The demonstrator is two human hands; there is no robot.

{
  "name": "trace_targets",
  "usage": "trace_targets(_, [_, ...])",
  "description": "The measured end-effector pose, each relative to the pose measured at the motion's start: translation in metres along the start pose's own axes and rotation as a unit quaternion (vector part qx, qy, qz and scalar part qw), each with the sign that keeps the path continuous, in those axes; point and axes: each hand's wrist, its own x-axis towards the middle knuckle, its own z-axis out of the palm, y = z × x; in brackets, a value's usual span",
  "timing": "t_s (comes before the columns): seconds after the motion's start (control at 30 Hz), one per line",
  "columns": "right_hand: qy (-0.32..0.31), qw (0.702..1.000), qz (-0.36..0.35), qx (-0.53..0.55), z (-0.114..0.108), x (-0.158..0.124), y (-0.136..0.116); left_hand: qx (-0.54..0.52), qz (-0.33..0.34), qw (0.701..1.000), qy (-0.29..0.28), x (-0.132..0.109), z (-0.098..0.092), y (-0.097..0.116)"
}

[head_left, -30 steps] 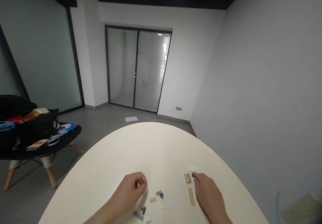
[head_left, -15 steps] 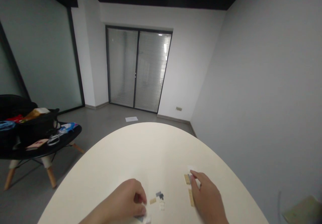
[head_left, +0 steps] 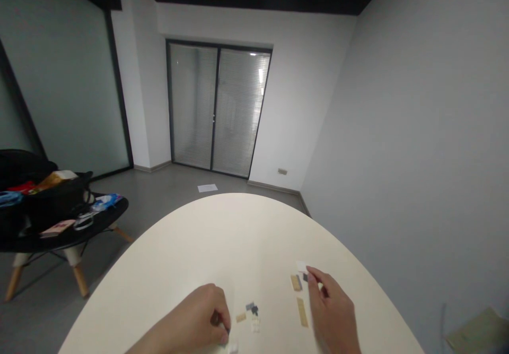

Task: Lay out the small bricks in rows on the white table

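In the lower centre, the left hand (head_left: pixel 209 311) hides its inner fingers, and whether it pinches anything cannot be told. A white block (head_left: pixel 233 348) below it sits at the bottom edge, partly covered. At lower right, the fingers of the right hand (head_left: pixel 333 306) partly cover a dark block (head_left: pixel 305 277); contact is unclear. Studs on the small blocks in the bottom middle (head_left: pixel 255 324) blur together. The bottom edge cuts the round table (head_left: pixel 238 237); the left edge cuts the black chair (head_left: pixel 113 213).

Small pieces (head_left: pixel 302 312) on round table (head_left: pixel 238 237)
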Motion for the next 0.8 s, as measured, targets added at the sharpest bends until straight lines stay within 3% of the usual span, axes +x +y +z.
trace_targets(0.3, [0.021, 1.000, -0.017, 0.011, 0.001, 0.000, -0.004, -0.038, -0.039, 0.998, 0.010, -0.003, 0.015, -0.004])
trace_targets(0.47, [-0.011, 0.992, -0.119, 0.043, 0.006, -0.009, -0.016, -0.123, -0.061, 0.989, 0.054, 0.003, 0.023, -0.009])
trace_targets(0.67, [-0.094, 0.955, -0.258, 0.111, 0.018, -0.027, -0.048, -0.336, -0.066, 0.934, 0.097, 0.016, 0.037, -0.012])
trace_targets(0.8, [-0.109, 0.929, -0.324, 0.142, 0.024, -0.035, -0.064, -0.443, -0.045, 0.889, 0.108, 0.019, 0.041, -0.008])
